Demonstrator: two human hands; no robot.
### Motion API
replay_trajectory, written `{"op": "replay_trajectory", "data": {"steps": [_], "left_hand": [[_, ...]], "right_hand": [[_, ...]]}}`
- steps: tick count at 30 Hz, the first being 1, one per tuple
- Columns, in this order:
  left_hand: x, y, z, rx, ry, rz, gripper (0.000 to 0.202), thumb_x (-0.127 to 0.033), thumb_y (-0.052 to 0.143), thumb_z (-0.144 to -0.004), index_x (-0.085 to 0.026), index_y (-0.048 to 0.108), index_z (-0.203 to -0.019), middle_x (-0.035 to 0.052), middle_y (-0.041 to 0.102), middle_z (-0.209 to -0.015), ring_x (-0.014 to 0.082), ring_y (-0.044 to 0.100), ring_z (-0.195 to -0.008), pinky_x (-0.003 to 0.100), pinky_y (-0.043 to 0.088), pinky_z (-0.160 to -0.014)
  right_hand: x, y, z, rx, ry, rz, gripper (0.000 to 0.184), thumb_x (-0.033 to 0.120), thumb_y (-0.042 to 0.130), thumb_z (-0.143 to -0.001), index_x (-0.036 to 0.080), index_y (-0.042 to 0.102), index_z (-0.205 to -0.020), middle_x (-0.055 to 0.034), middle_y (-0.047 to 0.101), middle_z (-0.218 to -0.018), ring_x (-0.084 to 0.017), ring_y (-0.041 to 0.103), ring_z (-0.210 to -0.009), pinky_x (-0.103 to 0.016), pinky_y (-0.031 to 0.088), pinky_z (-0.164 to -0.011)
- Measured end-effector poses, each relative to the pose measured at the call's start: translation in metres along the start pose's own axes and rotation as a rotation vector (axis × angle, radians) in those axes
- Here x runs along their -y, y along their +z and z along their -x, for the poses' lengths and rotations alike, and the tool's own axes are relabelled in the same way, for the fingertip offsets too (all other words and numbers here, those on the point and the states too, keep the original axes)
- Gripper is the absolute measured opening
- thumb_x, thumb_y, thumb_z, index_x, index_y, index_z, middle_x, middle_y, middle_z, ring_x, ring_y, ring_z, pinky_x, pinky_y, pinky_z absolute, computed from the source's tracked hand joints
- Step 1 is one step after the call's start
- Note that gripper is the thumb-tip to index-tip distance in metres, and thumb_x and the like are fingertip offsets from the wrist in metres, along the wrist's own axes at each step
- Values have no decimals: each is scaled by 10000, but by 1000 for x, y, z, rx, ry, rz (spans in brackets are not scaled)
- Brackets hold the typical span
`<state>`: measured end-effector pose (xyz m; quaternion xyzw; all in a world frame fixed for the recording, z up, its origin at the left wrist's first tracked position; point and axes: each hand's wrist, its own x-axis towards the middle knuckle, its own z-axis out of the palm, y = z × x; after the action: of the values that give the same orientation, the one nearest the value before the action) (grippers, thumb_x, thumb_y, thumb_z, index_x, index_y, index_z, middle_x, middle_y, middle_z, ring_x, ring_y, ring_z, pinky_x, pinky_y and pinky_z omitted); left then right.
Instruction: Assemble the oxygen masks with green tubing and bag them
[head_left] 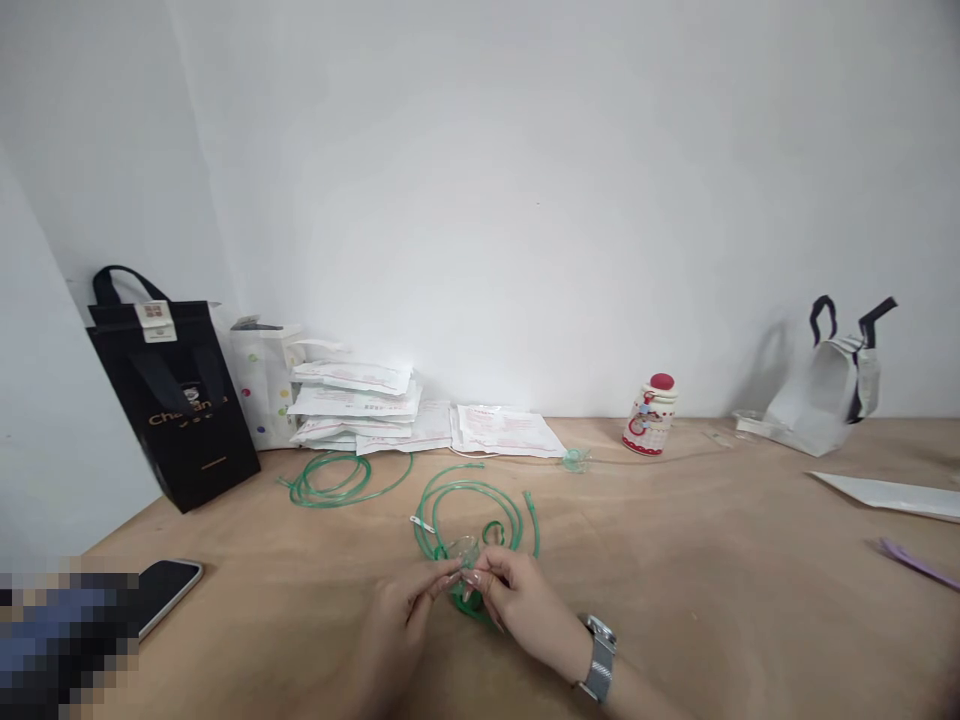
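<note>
A clear plastic mask (463,548), likely an oxygen mask, is on the table in front of me, with green parts at its lower side. My left hand (405,608) pinches the mask's near edge from the left. From the other side, my right hand (517,598), with a watch (598,655) on its wrist, has its fingertips closed on the same spot. The fingers hide the exact part held. Just beyond lies a coil of green tubing (489,486). A small white strip (422,524) and a green elastic loop (493,533) lie beside the mask.
Another green tube coil (330,502) and a second clear mask (577,460) lie farther back. White packets (356,403) are stacked by the wall. A black bag (180,430) and phone (169,590) are left; a bottle (649,415) and white bag (817,400) are right.
</note>
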<state>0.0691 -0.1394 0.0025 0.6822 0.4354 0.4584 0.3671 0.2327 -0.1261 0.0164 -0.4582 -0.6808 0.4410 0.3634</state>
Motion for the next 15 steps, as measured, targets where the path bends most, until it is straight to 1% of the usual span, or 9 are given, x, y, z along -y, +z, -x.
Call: {"op": "replay_trajectory", "data": {"steps": [4, 7, 10, 15], "left_hand": [[-3, -2, -2, 11, 4, 13, 307, -165, 464, -754, -295, 674, -936, -6, 692, -966, 208, 609, -924, 293, 447, -855], [-6, -3, -4, 28, -19, 79, 274, -212, 464, -773, -266, 679, -934, 13, 699, -945, 218, 614, -893, 297, 453, -828], [-7, -3, -5, 37, -35, 114, 264, -241, 472, -774, -241, 682, -934, 29, 704, -922, 228, 615, -875, 305, 457, -811], [-4, -2, -4, 22, -23, 79, 258, -225, 483, -770, -266, 688, -922, 13, 705, -923, 229, 612, -899, 292, 448, -827]], "right_hand": [[0, -1, 0, 5, -7, -37, 272, 372, 464, -783, 202, 428, -573, 83, 377, -377, -75, 319, -353, -202, 233, -384], [2, -1, 0, -16, -24, -40, 292, 388, 472, -777, 197, 422, -561, 81, 377, -383, -72, 318, -363, -198, 233, -387], [3, 0, 1, -28, -25, -29, 287, 362, 471, -777, 195, 416, -550, 77, 383, -387, -74, 331, -375, -198, 243, -394], [1, 1, 0, 5, 34, -74, 245, 330, 447, -786, 203, 409, -580, 92, 368, -366, -65, 297, -323, -185, 212, -350]]}}
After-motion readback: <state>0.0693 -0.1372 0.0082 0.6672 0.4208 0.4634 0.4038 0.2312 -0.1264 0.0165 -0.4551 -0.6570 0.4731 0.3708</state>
